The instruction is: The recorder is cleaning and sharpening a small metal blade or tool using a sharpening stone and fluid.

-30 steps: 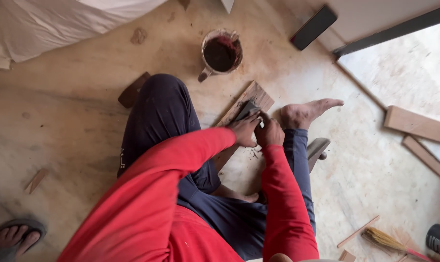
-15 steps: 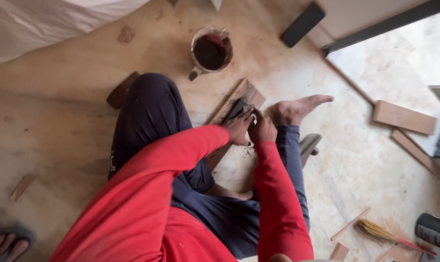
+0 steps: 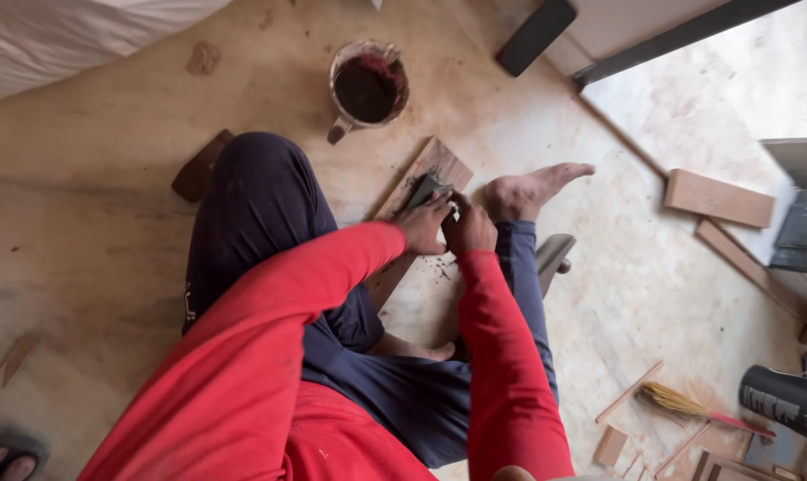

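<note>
1. The wooden board point(image 3: 421, 191) lies flat on the floor point(image 3: 92, 223), just below the paint tin point(image 3: 368, 85) and beside the bare foot point(image 3: 528, 189). It looks stiff and fairly light, a plank that will not bend under pressure, and probably slides unless it is pinned.
2. A small grey pad point(image 3: 426, 189), likely sanding paper or a block, rests on the board. It seems thin and easy to hold from the top and edges.
3. The left hand point(image 3: 424, 224) presses down on the pad, fingers curled over it in a closed grip.
4. The right hand point(image 3: 468, 228) sits touching the left, fingers bent. Whether its grip has hold of the pad I cannot tell.
5. Both red sleeves point(image 3: 332, 276) reach forward between the knees, elbows bent, wrists low over the board.
</note>
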